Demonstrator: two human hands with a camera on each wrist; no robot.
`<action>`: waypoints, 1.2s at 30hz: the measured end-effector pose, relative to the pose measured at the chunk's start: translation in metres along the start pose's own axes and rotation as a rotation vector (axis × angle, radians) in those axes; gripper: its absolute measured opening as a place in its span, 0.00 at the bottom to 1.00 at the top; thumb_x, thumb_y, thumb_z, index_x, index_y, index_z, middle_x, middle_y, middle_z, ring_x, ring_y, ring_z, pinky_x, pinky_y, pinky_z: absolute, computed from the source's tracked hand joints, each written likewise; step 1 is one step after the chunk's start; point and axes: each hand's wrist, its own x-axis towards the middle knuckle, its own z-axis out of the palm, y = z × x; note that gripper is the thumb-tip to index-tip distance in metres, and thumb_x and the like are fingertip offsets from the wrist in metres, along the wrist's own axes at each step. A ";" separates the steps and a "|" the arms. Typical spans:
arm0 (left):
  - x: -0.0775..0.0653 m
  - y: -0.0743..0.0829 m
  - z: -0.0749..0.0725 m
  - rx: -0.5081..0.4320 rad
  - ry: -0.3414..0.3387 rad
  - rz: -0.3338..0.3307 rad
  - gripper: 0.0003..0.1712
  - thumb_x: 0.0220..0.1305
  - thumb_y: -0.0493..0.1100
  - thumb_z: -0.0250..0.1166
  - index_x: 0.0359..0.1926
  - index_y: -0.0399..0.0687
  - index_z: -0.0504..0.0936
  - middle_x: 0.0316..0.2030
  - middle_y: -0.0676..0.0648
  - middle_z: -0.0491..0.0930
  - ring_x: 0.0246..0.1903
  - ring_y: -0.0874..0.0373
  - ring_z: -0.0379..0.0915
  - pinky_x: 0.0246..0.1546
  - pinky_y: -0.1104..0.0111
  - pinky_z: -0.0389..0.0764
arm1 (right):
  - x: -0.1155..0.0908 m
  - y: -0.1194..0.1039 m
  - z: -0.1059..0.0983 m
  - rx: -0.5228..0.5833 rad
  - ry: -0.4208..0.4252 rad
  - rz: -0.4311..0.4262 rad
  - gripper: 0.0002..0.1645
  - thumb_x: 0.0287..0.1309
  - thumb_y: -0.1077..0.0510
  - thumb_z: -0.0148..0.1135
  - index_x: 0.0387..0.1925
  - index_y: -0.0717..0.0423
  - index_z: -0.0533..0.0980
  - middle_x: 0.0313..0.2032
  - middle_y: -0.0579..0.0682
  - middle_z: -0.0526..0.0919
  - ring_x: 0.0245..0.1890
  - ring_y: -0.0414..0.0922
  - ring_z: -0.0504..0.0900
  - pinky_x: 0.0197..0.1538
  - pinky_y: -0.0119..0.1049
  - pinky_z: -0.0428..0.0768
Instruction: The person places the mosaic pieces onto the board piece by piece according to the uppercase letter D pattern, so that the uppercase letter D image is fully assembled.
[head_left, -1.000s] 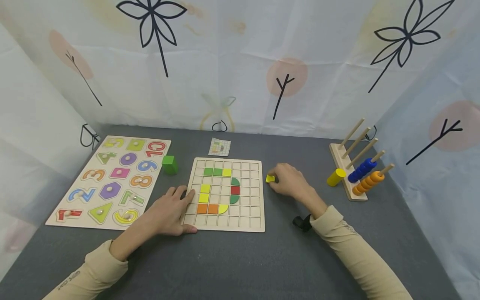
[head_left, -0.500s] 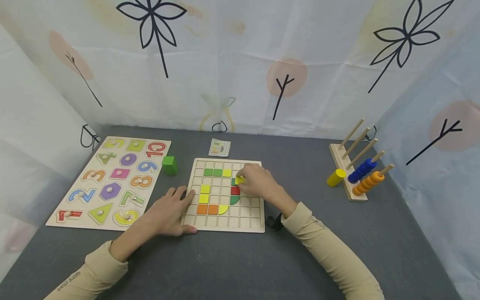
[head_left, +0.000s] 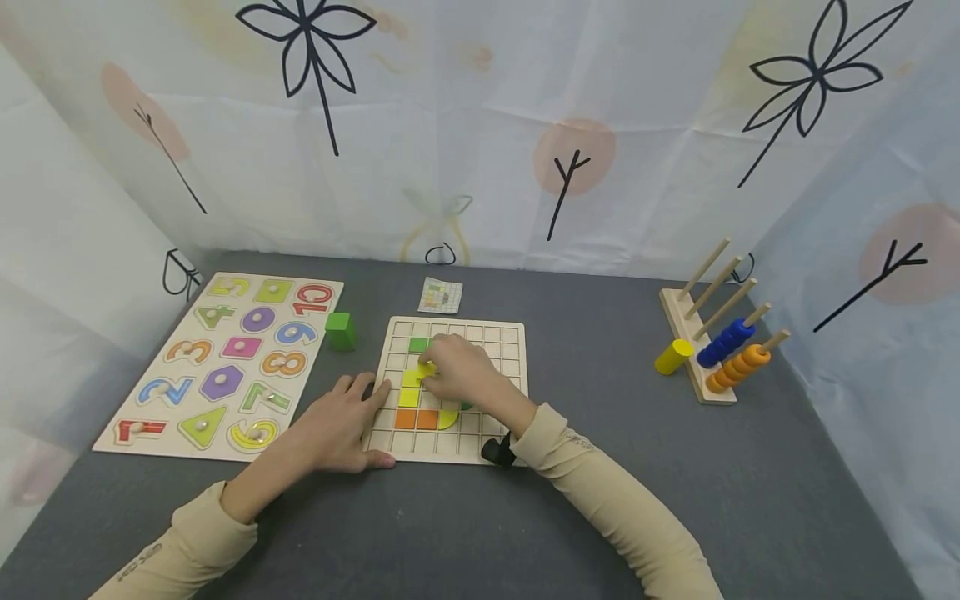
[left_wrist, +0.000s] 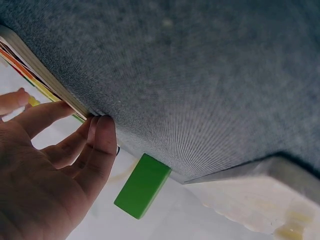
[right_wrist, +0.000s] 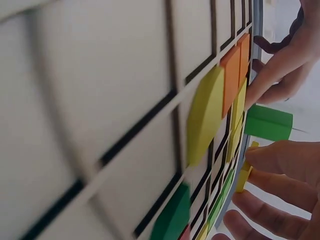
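My left hand [head_left: 341, 425] rests against the left edge of a wooden grid board [head_left: 510, 342], fingers spread loosely along it. In the left wrist view its fingertips [left_wrist: 105, 131] touch the board's side. My right hand [head_left: 465, 371] pinches a small yellow tile [head_left: 426, 368] between thumb and fingers, close over the board's upper left. Just below it are two yellow square tiles [head_left: 408, 398], then orange tiles [head_left: 406, 419] and a rounded yellow tile [head_left: 447, 419]. A green square tile [head_left: 419, 344] shows above. My right hand hides most of the tiles on the board's right in the head view.
A number-and-shape puzzle board [head_left: 180, 400] lies at the left, with a green block [head_left: 341, 332] beside it. A small pattern card [head_left: 440, 296] lies behind the grid. To the right stand a peg stacker [head_left: 722, 392] with blue and orange beads and a yellow cylinder [head_left: 673, 357].
My right hand has carried the yellow tile leftward, from the table right of the grid board across to the board's upper left. My left hand has stayed in place.
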 end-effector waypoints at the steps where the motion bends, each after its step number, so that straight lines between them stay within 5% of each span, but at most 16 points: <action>1: 0.000 0.000 0.000 0.000 -0.001 0.001 0.60 0.47 0.71 0.75 0.70 0.35 0.71 0.63 0.31 0.73 0.58 0.36 0.72 0.55 0.46 0.81 | 0.002 -0.002 0.001 0.003 0.003 -0.003 0.16 0.60 0.63 0.65 0.49 0.55 0.87 0.43 0.52 0.86 0.32 0.41 0.70 0.25 0.29 0.65; 13: 0.002 0.000 0.001 0.000 -0.013 -0.006 0.60 0.47 0.71 0.75 0.71 0.36 0.71 0.64 0.31 0.72 0.59 0.36 0.72 0.56 0.46 0.81 | 0.019 -0.004 0.006 0.026 -0.008 0.024 0.15 0.61 0.63 0.66 0.49 0.56 0.87 0.43 0.53 0.85 0.27 0.40 0.67 0.23 0.28 0.60; 24: 0.001 -0.001 0.001 -0.004 -0.016 -0.008 0.60 0.47 0.72 0.75 0.71 0.36 0.71 0.64 0.31 0.72 0.58 0.37 0.72 0.55 0.47 0.81 | 0.024 -0.004 0.008 -0.004 -0.005 0.032 0.12 0.65 0.60 0.65 0.48 0.54 0.88 0.44 0.52 0.85 0.33 0.42 0.72 0.27 0.29 0.66; 36: 0.001 0.000 0.001 0.000 -0.011 -0.010 0.60 0.47 0.71 0.75 0.71 0.36 0.71 0.64 0.31 0.72 0.58 0.37 0.72 0.55 0.46 0.81 | 0.025 -0.003 0.008 -0.017 0.018 0.076 0.14 0.67 0.57 0.65 0.52 0.51 0.87 0.55 0.51 0.86 0.52 0.46 0.85 0.35 0.34 0.81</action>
